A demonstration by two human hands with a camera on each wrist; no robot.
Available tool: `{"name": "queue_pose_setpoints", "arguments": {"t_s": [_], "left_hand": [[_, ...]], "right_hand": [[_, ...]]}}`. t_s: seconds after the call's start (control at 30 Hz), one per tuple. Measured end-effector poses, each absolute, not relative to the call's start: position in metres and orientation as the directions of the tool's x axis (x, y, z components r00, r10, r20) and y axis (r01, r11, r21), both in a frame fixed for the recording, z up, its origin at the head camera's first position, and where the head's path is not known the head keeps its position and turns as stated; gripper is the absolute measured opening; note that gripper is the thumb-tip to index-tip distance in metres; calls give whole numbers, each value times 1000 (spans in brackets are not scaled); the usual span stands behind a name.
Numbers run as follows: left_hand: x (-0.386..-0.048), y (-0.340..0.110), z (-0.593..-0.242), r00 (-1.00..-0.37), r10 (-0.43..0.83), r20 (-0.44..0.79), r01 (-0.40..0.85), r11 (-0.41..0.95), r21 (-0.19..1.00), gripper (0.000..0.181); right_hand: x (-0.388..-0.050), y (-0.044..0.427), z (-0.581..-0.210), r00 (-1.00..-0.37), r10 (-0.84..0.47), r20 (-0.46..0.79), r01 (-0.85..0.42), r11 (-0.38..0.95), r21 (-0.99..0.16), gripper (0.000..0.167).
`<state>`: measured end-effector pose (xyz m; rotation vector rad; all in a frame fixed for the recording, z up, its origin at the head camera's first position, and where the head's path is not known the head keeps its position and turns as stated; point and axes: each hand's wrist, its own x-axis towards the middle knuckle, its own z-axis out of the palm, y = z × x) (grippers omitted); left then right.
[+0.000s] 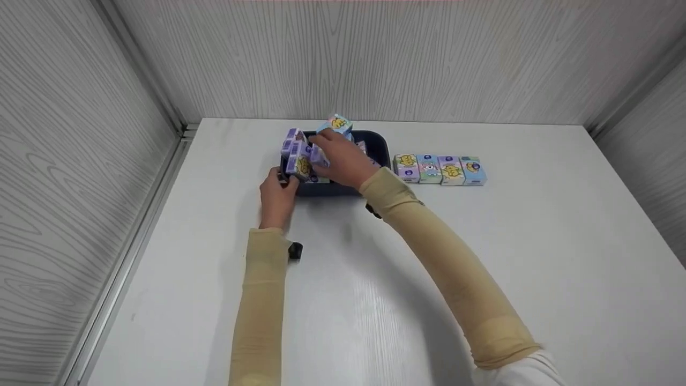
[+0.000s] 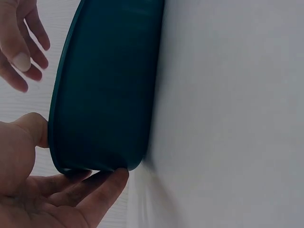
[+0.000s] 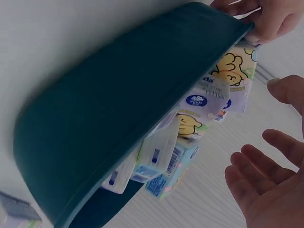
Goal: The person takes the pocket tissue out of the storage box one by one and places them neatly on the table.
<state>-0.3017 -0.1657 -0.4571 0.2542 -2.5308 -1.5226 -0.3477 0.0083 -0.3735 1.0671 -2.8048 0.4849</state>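
left hand grips tub; right hand spread above packs

The head camera is looking forward and down from high up, farthest from the dark tub. The left wrist camera is looking sideways at the tub from near, so the white table is showing on the right. The right wrist camera is looking slantwise, also close. All three are sharing the tub, left hand and right hand.
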Motion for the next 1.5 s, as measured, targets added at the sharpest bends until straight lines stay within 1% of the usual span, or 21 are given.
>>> {"name": "queue_pose_setpoints", "arguments": {"t_s": [0.17, 0.27, 0.43, 0.53, 0.6, 0.73, 0.87, 1.03, 1.13, 1.3, 1.5], "left_hand": [[-298, -166, -459, -970, -240, 45, -72, 459, 885, 44], [-297, -166, -460, -970, -239, 44, -72, 454, 888, 44], [-297, -164, -460, -973, -223, 59, -51, 458, 888, 42], [-299, -163, -458, -973, -221, 65, -48, 471, 881, 42], [-300, -162, -458, -973, -221, 64, -49, 472, 880, 42], [-302, -159, -456, -974, -221, 52, -57, 459, 887, 42], [-302, -158, -455, -974, -222, 38, -67, 446, 892, 43], [-303, -159, -453, -972, -229, 55, -57, 456, 888, 41], [-303, -162, -452, -971, -232, 63, -54, 464, 884, 41], [-301, -164, -453, -971, -234, 59, -57, 459, 887, 43], [-301, -164, -454, -968, -240, 67, -56, 470, 881, 41]], "right_hand": [[-350, -6, -386, -751, -641, 161, -657, 697, -287, 62], [-351, -10, -393, -742, -655, 141, -664, 691, -285, 64], [-352, -13, -400, -718, -685, 124, -688, 673, -271, 59], [-354, -15, -401, -728, -677, 109, -679, 687, -259, 57], [-355, -17, -402, -744, -661, 97, -661, 708, -251, 57], [-356, -20, -403, -764, -636, 110, -641, 728, -242, 57], [-358, -23, -404, -756, -640, 140, -654, 723, -224, 54], [-361, -25, -402, -753, -630, 189, -657, 728, -194, 45], [-363, -27, -400, -761, -623, 179, -648, 739, -185, 48], [-362, -31, -403, -774, -619, 135, -632, 745, -212, 60], [-361, -34, -410, -781, -605, 153, -624, 757, -193, 62]]}}
